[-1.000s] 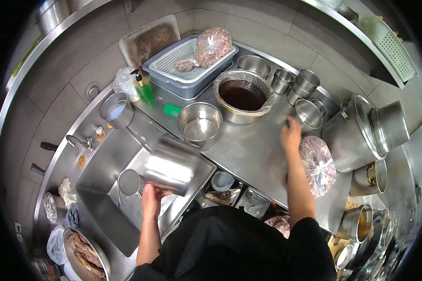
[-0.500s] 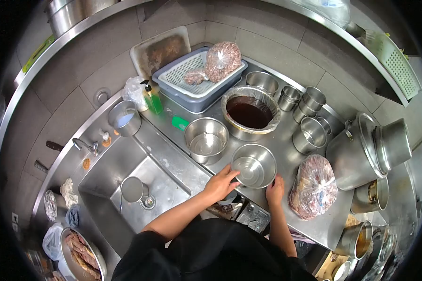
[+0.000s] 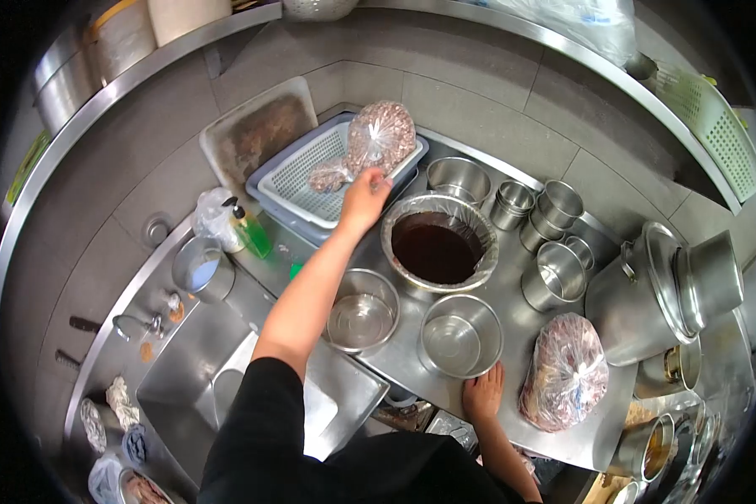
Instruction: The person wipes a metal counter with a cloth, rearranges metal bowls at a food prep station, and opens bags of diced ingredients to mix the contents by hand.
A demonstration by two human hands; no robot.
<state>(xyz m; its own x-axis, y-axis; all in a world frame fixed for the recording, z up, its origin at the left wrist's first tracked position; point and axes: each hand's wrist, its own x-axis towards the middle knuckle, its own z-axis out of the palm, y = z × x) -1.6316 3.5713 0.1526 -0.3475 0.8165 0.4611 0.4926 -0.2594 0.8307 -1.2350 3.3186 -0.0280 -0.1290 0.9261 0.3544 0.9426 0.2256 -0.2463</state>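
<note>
My left hand (image 3: 366,199) reaches across the counter, its fingers bent at the lower edge of a tied clear bag of minced meat (image 3: 381,134). Part of those fingers is hidden by the hand. The bag lies in a pale perforated basket (image 3: 298,186), beside a smaller meat-filled bag (image 3: 329,175). My right hand (image 3: 484,391) rests on the counter's front edge with fingers stretched out, close below a round steel pot (image 3: 460,334). A second steel pot (image 3: 361,312) stands left of it, next to my left forearm. Behind them is a plastic-lined pot of dark brown liquid (image 3: 437,248).
A large clear bag of meat (image 3: 565,370) sits at the right of the counter, near a big lidded pot (image 3: 626,294). Several steel containers (image 3: 554,273) stand at the back. A sink (image 3: 172,395) is on the left, with a green soap bottle (image 3: 252,231) behind it.
My left hand has left the pot's rim and moved up to the bag in the basket. My right hand has come off the pot onto the counter edge. The view has shifted.
</note>
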